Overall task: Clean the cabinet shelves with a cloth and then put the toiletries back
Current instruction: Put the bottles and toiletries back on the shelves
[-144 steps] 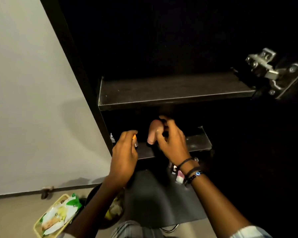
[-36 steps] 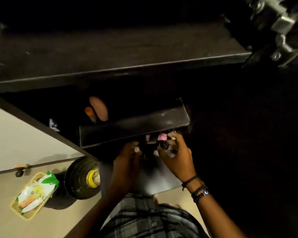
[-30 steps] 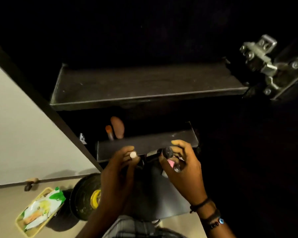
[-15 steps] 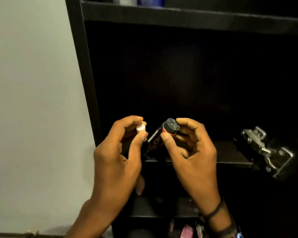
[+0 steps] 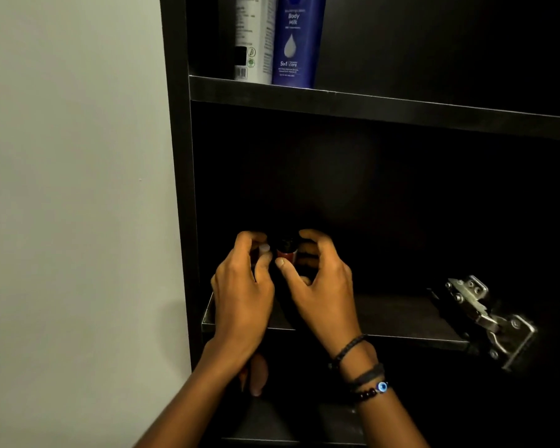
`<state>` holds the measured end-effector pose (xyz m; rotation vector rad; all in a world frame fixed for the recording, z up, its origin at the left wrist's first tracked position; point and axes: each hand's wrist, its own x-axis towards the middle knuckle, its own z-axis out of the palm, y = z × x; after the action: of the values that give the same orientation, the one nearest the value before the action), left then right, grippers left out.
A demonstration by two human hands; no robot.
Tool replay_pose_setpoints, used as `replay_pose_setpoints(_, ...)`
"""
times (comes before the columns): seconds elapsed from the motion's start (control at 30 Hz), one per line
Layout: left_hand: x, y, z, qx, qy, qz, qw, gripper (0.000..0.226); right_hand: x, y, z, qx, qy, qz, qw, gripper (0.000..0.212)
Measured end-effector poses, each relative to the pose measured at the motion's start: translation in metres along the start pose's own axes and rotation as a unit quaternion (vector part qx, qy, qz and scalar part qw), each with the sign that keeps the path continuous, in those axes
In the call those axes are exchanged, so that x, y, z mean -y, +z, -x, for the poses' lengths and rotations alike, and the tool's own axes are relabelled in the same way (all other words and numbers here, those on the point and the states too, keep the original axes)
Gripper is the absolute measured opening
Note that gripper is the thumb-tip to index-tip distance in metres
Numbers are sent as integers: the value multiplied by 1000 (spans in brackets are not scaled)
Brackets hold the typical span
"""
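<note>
Restocking has moved up: at frame centre my left hand curls round a small white-capped tube, my right hand pinches a small dark-capped red bottle at the dark middle shelf.

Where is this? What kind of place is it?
Probably a toiletry cupboard at home, maybe in a bathroom. A tall blue plastic body-milk bottle and a white plastic bottle stand on a dark wooden shelf, and a silver metal door hinge shows on the right.

A metal hinge shows right, a pale wall left.
</note>
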<state>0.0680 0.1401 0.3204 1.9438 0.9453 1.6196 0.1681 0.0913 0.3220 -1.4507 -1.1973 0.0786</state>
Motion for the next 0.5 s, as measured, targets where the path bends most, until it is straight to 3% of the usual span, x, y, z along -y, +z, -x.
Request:
replay_pose_setpoints(0.27,9,3,7,-3,-17,-20,1000,38,-13,4,5,1,-4,29,1000,47)
replay_pose_setpoints(0.5,9,-2,14,6,0,0,1000,40,-9,-4,16,-22,1,93,995,50)
